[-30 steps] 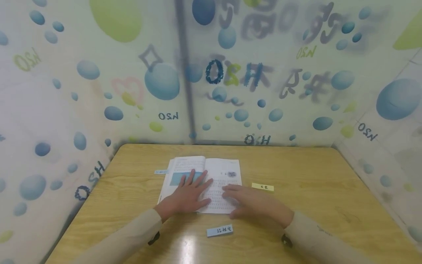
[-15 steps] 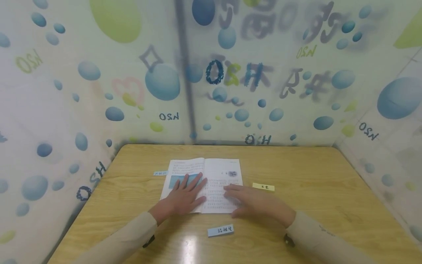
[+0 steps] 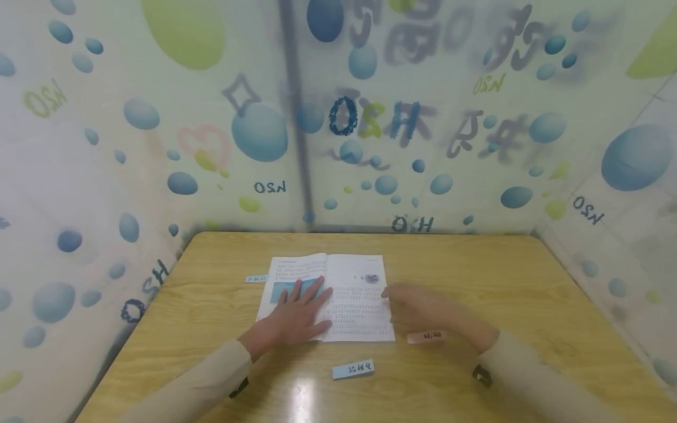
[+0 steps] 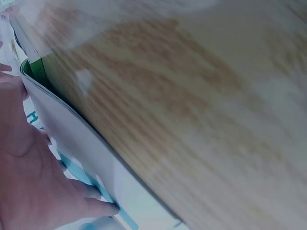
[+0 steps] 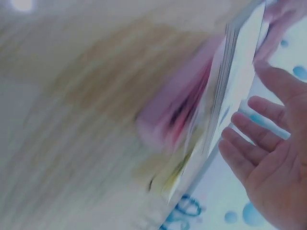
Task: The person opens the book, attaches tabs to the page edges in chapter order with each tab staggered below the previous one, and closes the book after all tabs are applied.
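Note:
An open book (image 3: 361, 320) with printed pages lies on the wooden table. My left hand (image 3: 292, 317) rests on its left page with fingers spread, partly covering a blue picture block (image 3: 282, 291). In the left wrist view the left hand (image 4: 36, 172) lies along the page edge. Beside the right page's outer edge is my right hand (image 3: 425, 308), fingers loosely extended and gripping nothing. The right wrist view shows that hand (image 5: 273, 158) near the book's page edges; whether it touches them I cannot tell. A pink paper slip (image 3: 425, 337) lies just below the right hand.
A blue slip (image 3: 353, 369) with handwriting lies in front of the book. Another blue slip (image 3: 256, 278) sits at its left edge. In the right wrist view, a yellow slip (image 5: 175, 177) lies beyond the pink one. Patterned walls (image 3: 423, 194) enclose the table (image 3: 476, 264).
My right hand has moved right, off the right page to its edge. The pink slip has come into view, and the yellow slip is now hidden in the head view. The left hand shifted slightly left.

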The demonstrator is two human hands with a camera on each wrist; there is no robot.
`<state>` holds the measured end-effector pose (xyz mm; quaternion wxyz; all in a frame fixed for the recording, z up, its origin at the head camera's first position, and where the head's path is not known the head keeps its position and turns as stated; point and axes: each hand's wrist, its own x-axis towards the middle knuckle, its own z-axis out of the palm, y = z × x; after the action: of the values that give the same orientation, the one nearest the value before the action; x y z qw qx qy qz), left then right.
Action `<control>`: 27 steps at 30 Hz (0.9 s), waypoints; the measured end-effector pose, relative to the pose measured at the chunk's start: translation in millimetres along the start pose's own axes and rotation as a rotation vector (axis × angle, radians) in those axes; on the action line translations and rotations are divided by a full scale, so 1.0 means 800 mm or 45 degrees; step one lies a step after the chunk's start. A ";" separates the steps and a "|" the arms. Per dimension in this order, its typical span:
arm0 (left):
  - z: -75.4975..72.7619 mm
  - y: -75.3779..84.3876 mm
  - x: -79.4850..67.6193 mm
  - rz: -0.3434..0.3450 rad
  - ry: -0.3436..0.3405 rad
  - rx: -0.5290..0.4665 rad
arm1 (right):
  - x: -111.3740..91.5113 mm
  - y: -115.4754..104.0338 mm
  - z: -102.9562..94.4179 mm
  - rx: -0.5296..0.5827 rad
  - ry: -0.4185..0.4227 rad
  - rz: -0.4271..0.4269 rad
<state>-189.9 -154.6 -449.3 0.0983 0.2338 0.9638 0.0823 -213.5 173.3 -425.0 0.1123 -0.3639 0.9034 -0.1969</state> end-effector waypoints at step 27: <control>-0.004 0.007 0.004 -0.045 -0.060 0.030 | -0.022 0.031 -0.020 -0.064 0.052 0.058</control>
<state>-191.1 -148.7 -445.4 0.1196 0.2199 0.9661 0.0637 -221.7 206.1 -420.2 0.0892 -0.3417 0.9183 -0.1788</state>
